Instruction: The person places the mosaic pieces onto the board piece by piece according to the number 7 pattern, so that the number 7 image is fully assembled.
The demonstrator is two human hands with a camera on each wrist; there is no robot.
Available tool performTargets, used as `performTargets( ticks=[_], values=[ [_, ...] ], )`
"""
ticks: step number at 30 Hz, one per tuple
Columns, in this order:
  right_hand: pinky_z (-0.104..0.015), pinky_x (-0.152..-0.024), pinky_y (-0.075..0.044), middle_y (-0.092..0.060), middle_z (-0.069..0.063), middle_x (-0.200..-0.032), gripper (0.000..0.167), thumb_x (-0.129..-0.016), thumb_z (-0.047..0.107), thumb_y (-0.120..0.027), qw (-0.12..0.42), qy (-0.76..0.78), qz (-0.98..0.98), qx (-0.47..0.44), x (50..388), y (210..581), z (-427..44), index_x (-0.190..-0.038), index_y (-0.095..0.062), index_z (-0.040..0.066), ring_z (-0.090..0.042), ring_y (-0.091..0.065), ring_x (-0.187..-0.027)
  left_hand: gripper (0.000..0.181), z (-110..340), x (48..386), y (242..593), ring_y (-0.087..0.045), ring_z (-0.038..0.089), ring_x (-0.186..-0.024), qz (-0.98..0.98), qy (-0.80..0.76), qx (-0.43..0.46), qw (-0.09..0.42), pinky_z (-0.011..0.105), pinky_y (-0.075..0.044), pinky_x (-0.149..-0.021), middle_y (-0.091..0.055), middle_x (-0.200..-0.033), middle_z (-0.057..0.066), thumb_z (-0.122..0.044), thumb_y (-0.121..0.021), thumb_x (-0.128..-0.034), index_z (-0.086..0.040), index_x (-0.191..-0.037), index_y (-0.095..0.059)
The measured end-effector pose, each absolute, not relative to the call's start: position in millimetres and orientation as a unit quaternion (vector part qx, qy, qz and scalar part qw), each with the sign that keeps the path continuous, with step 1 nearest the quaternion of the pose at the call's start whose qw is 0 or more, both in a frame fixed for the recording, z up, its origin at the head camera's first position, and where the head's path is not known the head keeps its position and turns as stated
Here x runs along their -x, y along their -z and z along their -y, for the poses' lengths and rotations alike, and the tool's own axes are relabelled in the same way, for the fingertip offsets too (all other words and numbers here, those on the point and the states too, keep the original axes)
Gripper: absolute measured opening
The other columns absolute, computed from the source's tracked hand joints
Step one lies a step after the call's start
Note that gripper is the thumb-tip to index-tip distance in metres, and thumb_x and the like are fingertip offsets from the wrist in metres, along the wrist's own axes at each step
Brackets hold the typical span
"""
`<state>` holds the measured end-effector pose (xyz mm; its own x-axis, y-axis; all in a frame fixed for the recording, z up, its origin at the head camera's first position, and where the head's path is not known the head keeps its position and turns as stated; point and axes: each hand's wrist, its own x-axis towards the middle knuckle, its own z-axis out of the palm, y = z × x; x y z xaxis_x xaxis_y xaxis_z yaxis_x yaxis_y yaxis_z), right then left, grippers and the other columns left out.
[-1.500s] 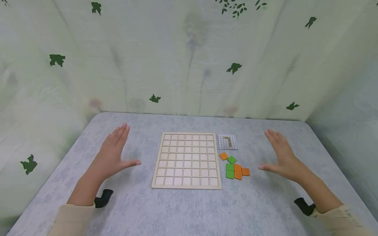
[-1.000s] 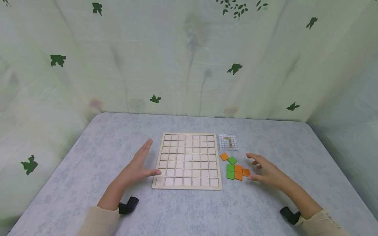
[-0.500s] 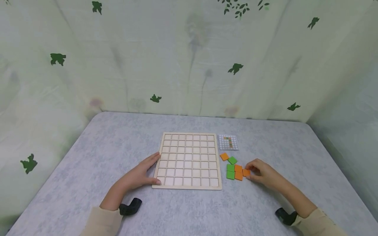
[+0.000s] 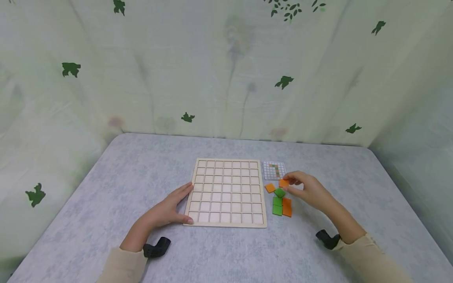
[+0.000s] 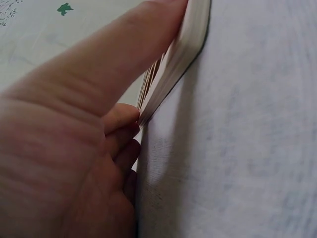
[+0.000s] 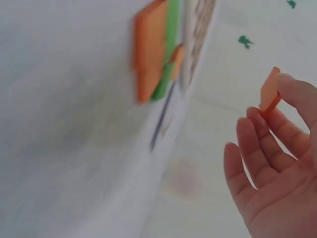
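Note:
My left hand (image 4: 169, 208) rests at the left edge of a pale wooden grid board (image 4: 230, 225). Its thumb lies on the near left corner of the board, as the left wrist view also shows, and the fingertips touch the board's side. Off the board's right side, my right hand (image 4: 309, 190) pinches an orange square tile (image 4: 283, 183) between thumb and fingers, raised off the table. In the right wrist view the same tile (image 6: 269, 91) stands edge-up at the fingertips. Beneath the hand lie green tiles (image 4: 277, 205) and orange tiles (image 4: 287, 207).
A small pattern card (image 4: 274, 169) with a coloured grid lies by the board's far right corner. Another orange tile (image 4: 270, 188) and a green tile (image 4: 280, 192) sit just in front of it. The grey table (image 4: 226, 255) ends at a leaf-patterned curtain (image 4: 198, 70).
Both hands have come inward and down. My left hand has settled on the board's edge. My right hand has picked up the rightmost orange tile and carried it away from me and leftward.

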<state>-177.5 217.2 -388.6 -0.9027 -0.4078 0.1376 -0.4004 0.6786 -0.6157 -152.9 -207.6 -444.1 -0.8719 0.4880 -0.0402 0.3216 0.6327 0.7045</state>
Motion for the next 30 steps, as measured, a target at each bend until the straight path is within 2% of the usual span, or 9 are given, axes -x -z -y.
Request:
performTargets(
  ticks=[7, 12, 18, 24, 30],
  values=[
    [-0.039, -0.079, -0.046, -0.058, -0.004, -0.106, 0.031, -0.084, 0.02, -0.064, -0.047, 0.392, -0.88, 0.263, 202.0, 379.2, -161.7, -0.111, -0.06, 0.006, -0.019, -0.053, -0.091, 0.109, 205.6, 152.6, 443.8, -0.011, 0.035, -0.132, -0.899, -0.36, -0.223, 0.111, 0.053, -0.017, -0.101, -0.014, -0.148, 0.014, -0.049, -0.076, -0.0619, -0.001, -0.142, -0.02],
    [-0.036, -0.079, -0.046, -0.059, -0.005, -0.105, 0.032, -0.084, 0.017, -0.064, -0.065, 0.418, -0.861, 0.284, 222.5, 380.7, -120.1, -0.113, -0.059, 0.004, -0.018, -0.054, -0.092, 0.109, 205.0, 152.1, 443.0, -0.012, 0.035, -0.132, -0.9, -0.36, -0.222, 0.107, 0.053, -0.017, -0.101, -0.014, -0.147, 0.015, -0.05, -0.076, -0.0617, -0.001, -0.142, -0.021],
    [-0.027, -0.077, -0.046, -0.059, -0.002, -0.102, 0.033, -0.083, 0.018, -0.065, -0.008, 0.453, -0.859, 0.238, 243.0, 392.6, -78.7, -0.113, -0.059, 0.006, -0.014, -0.055, -0.089, 0.109, 205.1, 152.2, 443.8, -0.012, 0.035, -0.132, -0.902, -0.355, -0.222, 0.106, 0.053, -0.018, -0.101, -0.014, -0.147, 0.014, -0.05, -0.076, -0.0622, -0.001, -0.142, -0.021],
    [-0.026, -0.067, -0.045, -0.059, 0.0, -0.088, 0.025, -0.084, 0.017, -0.064, 0.067, 0.453, -0.868, 0.193, 256.3, 407.1, -55.6, -0.108, -0.061, 0.011, -0.014, -0.053, -0.079, 0.108, 204.7, 151.7, 443.7, -0.012, 0.034, -0.132, -0.904, -0.352, -0.218, 0.109, 0.053, -0.018, -0.101, -0.014, -0.148, 0.013, -0.051, -0.075, -0.0623, -0.002, -0.142, -0.021],
    [-0.025, -0.063, -0.043, -0.056, -0.001, -0.083, 0.024, -0.084, 0.015, -0.064, 0.102, 0.418, -0.883, 0.19, 264.8, 419.0, -48.3, -0.107, -0.06, 0.008, -0.015, -0.051, -0.075, 0.108, 204.8, 150.9, 443.8, -0.012, 0.035, -0.132, -0.907, -0.348, -0.213, 0.109, 0.054, -0.018, -0.1, -0.015, -0.147, 0.014, -0.051, -0.075, -0.0624, -0.002, -0.142, -0.021]
  ],
)
